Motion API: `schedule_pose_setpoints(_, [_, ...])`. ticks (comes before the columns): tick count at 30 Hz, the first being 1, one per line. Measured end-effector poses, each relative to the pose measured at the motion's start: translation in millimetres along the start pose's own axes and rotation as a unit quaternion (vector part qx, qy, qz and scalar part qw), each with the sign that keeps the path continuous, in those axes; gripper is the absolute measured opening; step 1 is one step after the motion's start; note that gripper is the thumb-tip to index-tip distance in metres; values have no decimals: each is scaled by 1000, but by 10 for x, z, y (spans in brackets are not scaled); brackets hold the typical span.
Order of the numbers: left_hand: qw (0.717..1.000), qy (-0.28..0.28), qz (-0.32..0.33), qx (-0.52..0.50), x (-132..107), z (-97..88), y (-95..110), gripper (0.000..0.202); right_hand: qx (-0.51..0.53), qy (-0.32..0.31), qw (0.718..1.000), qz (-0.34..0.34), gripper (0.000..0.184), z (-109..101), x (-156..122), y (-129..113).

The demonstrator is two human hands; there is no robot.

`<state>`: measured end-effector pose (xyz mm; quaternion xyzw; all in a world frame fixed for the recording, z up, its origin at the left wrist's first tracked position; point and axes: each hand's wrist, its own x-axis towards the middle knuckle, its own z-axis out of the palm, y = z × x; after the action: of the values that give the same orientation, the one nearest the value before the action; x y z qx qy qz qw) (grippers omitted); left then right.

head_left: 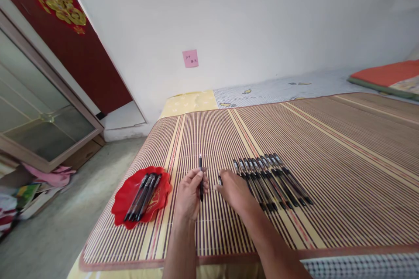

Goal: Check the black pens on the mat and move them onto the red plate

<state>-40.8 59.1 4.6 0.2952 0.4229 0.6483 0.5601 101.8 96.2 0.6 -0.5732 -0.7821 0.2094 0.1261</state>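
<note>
My left hand [191,189] is closed around a black pen [200,187], held upright above the mat with its pale, narrow tip pointing away from me. Just to the right, my right hand [234,187] has its fingers pinched on a small dark piece that looks like a pen cap [220,179]; most of it is hidden by the fingers. Beside and partly behind that hand lies a row of several black pens [273,181], side by side with their grey-marked ends away from me. Left of my left hand, several more pens [144,196] rest in a red scalloped dish [122,202].
A striped bamboo mat [327,161] covers the bed. Folded orange bedding [386,74] lies at the far right. A white wall with a pink note [190,58] stands behind. To the left are the floor [88,192] and a glass-panelled door [42,96].
</note>
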Motion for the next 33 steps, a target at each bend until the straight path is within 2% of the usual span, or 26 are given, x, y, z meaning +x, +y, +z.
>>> schedule_pose_setpoints(3, [1000, -1, -3, 4, -5, 7, 11, 39, 9, -15, 1000, 13, 20, 60, -5, -34])
schedule_pose_setpoints(6, [1000, -7, -5, 11, -4, 8, 14, 40, 43, -13, 999, 6, 17, 34, 10, 9])
schedule_pose_setpoints(10, [999, -24, 0, 37, 5, -8, -9, 39, 102, 25, 994, -8, 18, -114, 41, 116])
schedule_pose_setpoints(12, [998, -36, 7, 60, 4, -12, -26, 38, 172, 67, 983, -8, 21, -209, 56, 183])
schedule_pose_setpoints(14, [995, -52, 7, 80, -3, -5, -42, 37, 301, 122, 946, -11, 20, -294, 66, 252])
schedule_pose_setpoints(16, [993, -69, 0, 94, -11, 11, -57, 37, 438, 168, 883, -20, 23, -358, 66, 313])
schedule_pose_setpoints(18, [991, -83, -8, 104, -19, 31, -69, 37, 519, 188, 833, -30, 30, -399, 60, 353])
schedule_pose_setpoints(21, [987, -102, -15, 126, -30, 62, -75, 36, 569, 192, 798, -51, 34, -430, 48, 367])
schedule_pose_setpoints(25, [982, -120, -24, 147, -51, 95, -59, 35, 567, 179, 801, -71, 33, -460, 25, 333])
schedule_pose_setpoints(33, [978, -138, -10, 154, -74, 100, -58, 31, 490, 96, 858, -118, 24, -526, -45, 267])
